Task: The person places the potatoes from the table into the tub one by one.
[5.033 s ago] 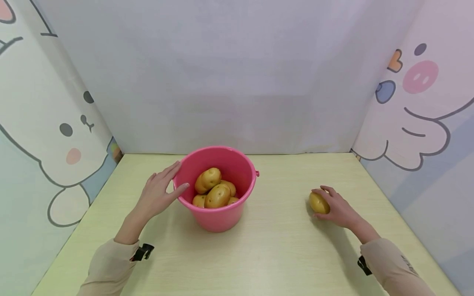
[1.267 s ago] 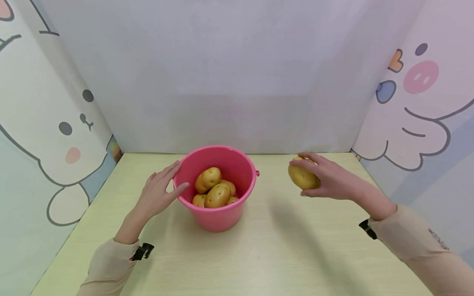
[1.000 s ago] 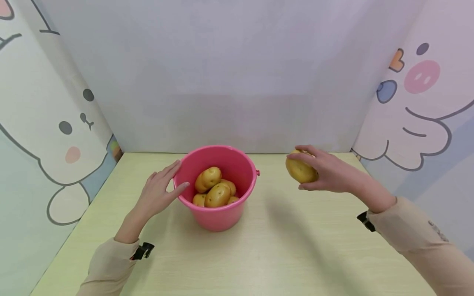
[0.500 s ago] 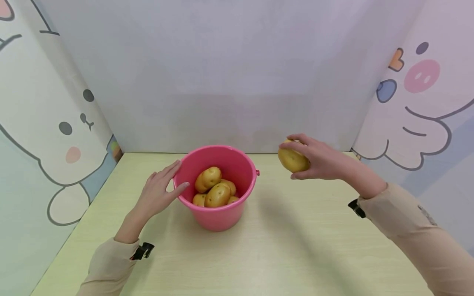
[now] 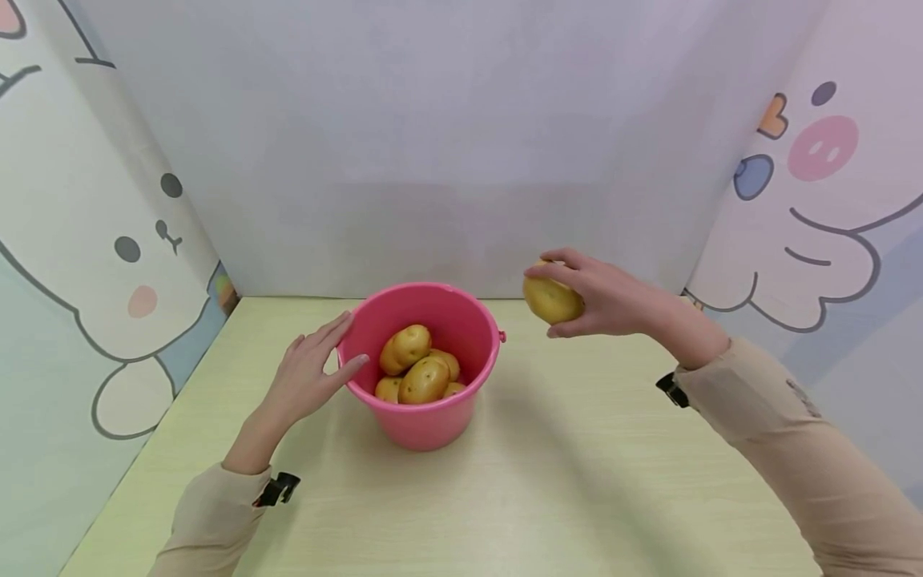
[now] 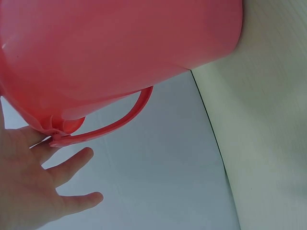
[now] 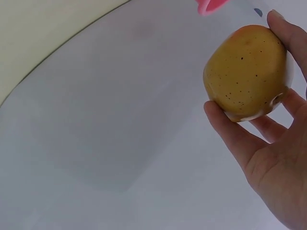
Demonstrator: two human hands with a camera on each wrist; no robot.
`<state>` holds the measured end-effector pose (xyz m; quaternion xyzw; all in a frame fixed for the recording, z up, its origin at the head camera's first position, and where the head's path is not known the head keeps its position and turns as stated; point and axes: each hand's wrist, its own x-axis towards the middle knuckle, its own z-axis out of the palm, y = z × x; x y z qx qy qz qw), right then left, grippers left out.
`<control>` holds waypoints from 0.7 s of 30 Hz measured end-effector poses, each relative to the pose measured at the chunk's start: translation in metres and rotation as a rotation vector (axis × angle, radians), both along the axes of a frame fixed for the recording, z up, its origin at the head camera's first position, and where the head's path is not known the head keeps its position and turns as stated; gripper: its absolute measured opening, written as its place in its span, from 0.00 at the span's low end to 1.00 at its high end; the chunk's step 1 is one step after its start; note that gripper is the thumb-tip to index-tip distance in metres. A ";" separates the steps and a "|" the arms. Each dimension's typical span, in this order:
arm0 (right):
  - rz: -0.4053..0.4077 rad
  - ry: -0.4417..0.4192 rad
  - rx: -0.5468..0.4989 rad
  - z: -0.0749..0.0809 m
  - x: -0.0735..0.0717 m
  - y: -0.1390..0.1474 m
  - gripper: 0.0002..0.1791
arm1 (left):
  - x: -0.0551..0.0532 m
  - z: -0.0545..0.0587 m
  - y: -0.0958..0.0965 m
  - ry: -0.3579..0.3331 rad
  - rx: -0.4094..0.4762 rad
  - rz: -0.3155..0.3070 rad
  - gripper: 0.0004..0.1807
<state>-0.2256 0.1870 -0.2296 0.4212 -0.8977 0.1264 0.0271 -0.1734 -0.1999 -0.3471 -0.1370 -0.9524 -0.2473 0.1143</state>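
In the head view a pink bucket (image 5: 425, 423) stands upright on the table, with several yellow potatoes (image 5: 424, 380) inside. My left hand (image 5: 306, 377) rests on the bucket's left rim. Its thumb lies over the rim, and its fingers are spread nearly straight on the outside. By those fingers, the left wrist view shows the bucket's hanging handle (image 6: 115, 125). Held up in the air right of the bucket, a potato (image 5: 552, 301) is gripped between the thumb and fingers of my right hand (image 5: 613, 295). Dark specks dot its skin in the right wrist view.
Pale wood-look table (image 5: 461, 513) runs back to a plain light wall (image 5: 461, 144). Side panels with cartoon animals, a left panel (image 5: 86, 240) and a right panel (image 5: 829, 240), flank it. A small knob (image 5: 501, 336) juts from the bucket's right rim.
My right hand took the potato up off the table at the right. Over the last second it has moved left and farther up, nearer the bucket. My left hand and the bucket stay put.
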 end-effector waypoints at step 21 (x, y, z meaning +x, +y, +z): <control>-0.026 -0.045 0.031 0.015 -0.004 -0.046 0.38 | 0.000 -0.001 0.000 0.015 0.006 -0.008 0.38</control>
